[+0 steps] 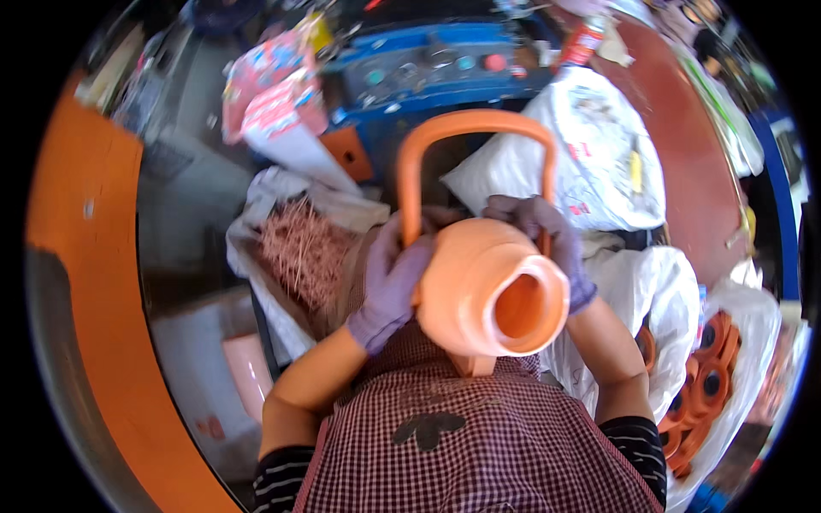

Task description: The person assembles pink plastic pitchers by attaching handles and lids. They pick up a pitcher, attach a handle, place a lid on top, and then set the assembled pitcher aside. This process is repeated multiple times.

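Both my hands wear thin purple gloves and grip an orange plastic jug (449,291) in front of my apron. Its wide, wavy-lipped mouth tilts toward me, and a tall hoop handle (479,122) arches up on the far side. My left hand (393,278) closes on the jug's left side near the foot of the handle, its fingertips partly hidden behind the body. At the far right of the jug, my right hand (552,235) has curled fingers by the other foot of the handle. A small orange block-like piece (475,365) shows under the mouth.
A sack of pinkish plastic shavings (299,252) stands at left. White sacks (611,137) lie ahead right, and a bag of orange parts (710,385) sits at lower right. Beyond is a blue machine panel (428,73) with buttons; an orange panel (85,214) borders the far left.
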`<state>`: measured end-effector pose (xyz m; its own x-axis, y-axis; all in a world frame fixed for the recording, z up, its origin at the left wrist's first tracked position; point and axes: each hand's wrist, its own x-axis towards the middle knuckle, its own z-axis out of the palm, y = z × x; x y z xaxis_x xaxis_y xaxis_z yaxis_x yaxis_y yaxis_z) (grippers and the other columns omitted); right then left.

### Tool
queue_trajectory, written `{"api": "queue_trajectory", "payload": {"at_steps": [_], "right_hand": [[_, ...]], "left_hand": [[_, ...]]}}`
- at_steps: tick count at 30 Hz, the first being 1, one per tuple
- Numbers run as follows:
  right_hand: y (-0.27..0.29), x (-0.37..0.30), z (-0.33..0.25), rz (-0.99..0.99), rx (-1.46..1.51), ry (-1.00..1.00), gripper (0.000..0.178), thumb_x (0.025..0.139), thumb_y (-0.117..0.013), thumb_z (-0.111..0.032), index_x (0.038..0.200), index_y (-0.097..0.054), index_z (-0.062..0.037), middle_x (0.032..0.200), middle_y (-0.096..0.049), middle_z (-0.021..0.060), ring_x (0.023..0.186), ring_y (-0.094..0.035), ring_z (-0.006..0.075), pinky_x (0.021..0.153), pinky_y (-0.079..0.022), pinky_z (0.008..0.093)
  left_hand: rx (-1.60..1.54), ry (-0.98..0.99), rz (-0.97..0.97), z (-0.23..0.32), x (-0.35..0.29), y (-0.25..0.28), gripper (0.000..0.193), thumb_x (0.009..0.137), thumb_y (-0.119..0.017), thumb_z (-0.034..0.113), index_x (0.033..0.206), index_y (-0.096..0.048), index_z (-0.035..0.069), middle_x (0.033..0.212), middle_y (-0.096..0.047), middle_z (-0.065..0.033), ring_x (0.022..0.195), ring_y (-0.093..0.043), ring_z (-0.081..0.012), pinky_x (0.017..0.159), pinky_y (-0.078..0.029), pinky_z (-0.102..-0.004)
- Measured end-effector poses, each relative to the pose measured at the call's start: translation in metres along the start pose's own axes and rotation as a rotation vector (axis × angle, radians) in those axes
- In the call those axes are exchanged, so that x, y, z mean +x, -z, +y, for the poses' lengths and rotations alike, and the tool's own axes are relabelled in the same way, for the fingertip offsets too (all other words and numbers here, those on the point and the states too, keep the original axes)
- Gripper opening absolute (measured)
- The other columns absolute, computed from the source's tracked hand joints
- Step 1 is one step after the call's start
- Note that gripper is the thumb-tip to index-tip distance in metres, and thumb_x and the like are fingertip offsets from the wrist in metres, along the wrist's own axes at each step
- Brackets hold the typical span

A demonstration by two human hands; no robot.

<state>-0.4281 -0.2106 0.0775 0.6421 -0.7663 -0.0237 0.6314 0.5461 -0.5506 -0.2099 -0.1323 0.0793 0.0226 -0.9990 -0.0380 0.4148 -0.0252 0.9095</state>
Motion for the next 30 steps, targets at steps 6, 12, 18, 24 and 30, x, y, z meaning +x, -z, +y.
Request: {"api": "queue_trajectory", "payload": {"at_steps": [6,12,18,24,30], "right_hand": [[0.011,-0.003,-0.037,0.522,-0.942,0.187,0.034,0.097,-0.055,-0.032,0.106,-0.062,0.0,0.094,-0.066,0.0066,0.088,-0.06,0.0131,0.082,-0.05,0.0299],[-0.043,-0.107,-0.04,0.084,-1.285,0.283,0.056,0.082,-0.076,-0.029,0.125,-0.054,-0.0009,0.107,-0.064,0.0137,0.097,-0.064,0.0238,0.086,-0.052,0.0361],[0.007,-0.151,-0.099,0.743,-1.712,0.898,0.045,0.08,-0.072,-0.012,0.121,-0.057,0.0,0.107,-0.066,0.0159,0.094,-0.066,0.0291,0.081,-0.052,0.0377],[0.021,-0.202,-0.241,1.307,-1.568,0.964,0.027,0.092,-0.066,-0.025,0.097,-0.062,0.0011,0.065,-0.06,0.0056,0.054,-0.06,0.0107,0.049,-0.047,0.0264],[0.113,-0.257,-0.341,1.712,-1.71,0.694,0.047,0.085,-0.068,-0.039,0.102,-0.067,0.0051,0.076,-0.067,0.018,0.069,-0.067,0.0232,0.068,-0.053,0.0358]], "left_hand": [[-0.162,-0.086,-0.037,0.033,0.015,0.009,0.051,0.1,-0.037,0.038,0.114,-0.057,-0.007,0.114,-0.063,-0.0192,0.107,-0.061,-0.0302,0.1,-0.046,-0.0432],[-0.328,-0.16,-0.098,0.09,0.048,-0.084,0.06,0.1,-0.035,0.052,0.105,-0.058,-0.003,0.117,-0.06,-0.0205,0.114,-0.057,-0.0307,0.103,-0.043,-0.0444],[0.236,-0.458,-0.176,0.071,0.149,-0.13,0.054,0.096,-0.054,0.04,0.13,-0.053,-0.002,0.125,-0.058,-0.0135,0.115,-0.056,-0.0237,0.103,-0.041,-0.0356],[0.638,-0.154,-0.287,-0.021,0.142,-0.046,0.027,0.09,-0.065,0.01,0.116,-0.065,0.003,0.115,-0.065,-0.0073,0.105,-0.06,-0.0159,0.092,-0.049,-0.0294],[0.656,0.293,-0.014,-0.094,0.039,0.07,0.025,0.093,-0.063,0.017,0.11,-0.066,-0.001,0.102,-0.07,-0.0082,0.095,-0.065,-0.0153,0.085,-0.051,-0.0267]]}}
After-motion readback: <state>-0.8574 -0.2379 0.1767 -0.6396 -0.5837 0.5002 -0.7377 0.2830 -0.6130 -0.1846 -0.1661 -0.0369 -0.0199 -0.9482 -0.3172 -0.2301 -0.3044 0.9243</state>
